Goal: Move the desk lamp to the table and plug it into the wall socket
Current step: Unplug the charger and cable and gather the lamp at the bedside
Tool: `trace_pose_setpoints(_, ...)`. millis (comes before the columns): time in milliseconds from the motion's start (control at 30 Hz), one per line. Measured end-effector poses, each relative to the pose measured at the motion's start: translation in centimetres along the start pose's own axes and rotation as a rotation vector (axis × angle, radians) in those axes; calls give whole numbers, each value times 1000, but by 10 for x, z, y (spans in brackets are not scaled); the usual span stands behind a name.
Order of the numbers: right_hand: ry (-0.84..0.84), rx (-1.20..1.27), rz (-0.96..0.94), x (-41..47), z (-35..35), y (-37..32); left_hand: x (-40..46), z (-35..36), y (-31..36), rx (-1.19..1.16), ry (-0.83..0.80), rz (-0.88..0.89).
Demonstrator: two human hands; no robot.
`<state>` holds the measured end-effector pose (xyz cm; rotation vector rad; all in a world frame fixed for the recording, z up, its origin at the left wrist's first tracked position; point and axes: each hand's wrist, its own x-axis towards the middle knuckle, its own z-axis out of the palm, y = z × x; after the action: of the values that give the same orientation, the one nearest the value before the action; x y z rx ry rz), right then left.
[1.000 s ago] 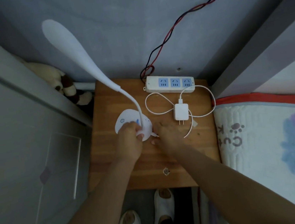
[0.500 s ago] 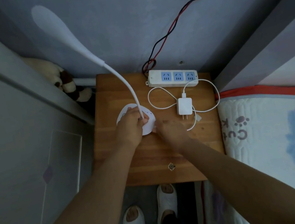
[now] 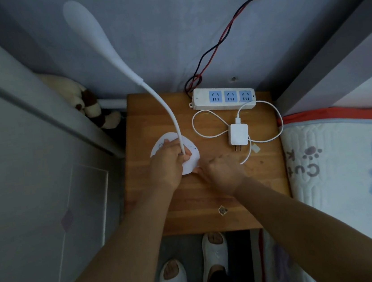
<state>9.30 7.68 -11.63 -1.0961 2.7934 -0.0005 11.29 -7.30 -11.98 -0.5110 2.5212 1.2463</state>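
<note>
The white desk lamp stands on the wooden table (image 3: 210, 191). Its round base (image 3: 193, 157) is at centre left, and its thin neck (image 3: 170, 113) curves up to the long head (image 3: 88, 29). My left hand (image 3: 166, 166) grips the base where the neck joins it. My right hand (image 3: 223, 173) presses its pinched fingertips against the base's right edge. The white cable (image 3: 246, 155) runs under this hand, so its end is hidden. The cable leads to a white adapter (image 3: 238, 133) lying unplugged, prongs showing. A white power strip (image 3: 223, 98) with three blue sockets lies at the table's back.
A red and black wire (image 3: 226, 35) climbs the wall from the strip. A mattress (image 3: 347, 168) borders the table on the right and a grey cabinet (image 3: 31, 171) on the left. A plush toy (image 3: 82, 102) sits in the back-left gap. My slippered feet (image 3: 195, 264) are below the table's front edge.
The small white connector seen between my hands a second ago is now hidden, with my right fingertips tight against the lamp base. The left hand keeps its grip on the base.
</note>
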Motion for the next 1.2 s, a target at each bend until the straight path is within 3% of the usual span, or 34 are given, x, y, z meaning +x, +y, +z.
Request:
trace_pose_setpoints(267,20,202,159,-9,23,22,0,7,-7,151,-12,14)
trace_pose_setpoints(433,-37,568,285,-13,27,19,-5,10,-3,105,29,14)
trace_pose_setpoints(600,36,759,388,-20,14,30,-31,12,7,77,294,-90)
trace_pose_setpoints(667,106,827,530,-28,7,45,-44,14,11,80,347,-142)
trace_pose_setpoints(767,172,852,719,-33,-2,76,-58,24,19,49,266,-169)
trace_pose_setpoints(867,134,727,775,-28,-3,108,-61,42,37,14,191,-139)
trace_pose_setpoints(1000,-3,623,774,-18,5,132,-47,66,63,32,139,-65)
trace_pose_setpoints(1200,-139,879,698,11,18,133,-11,82,74,356,-30,105)
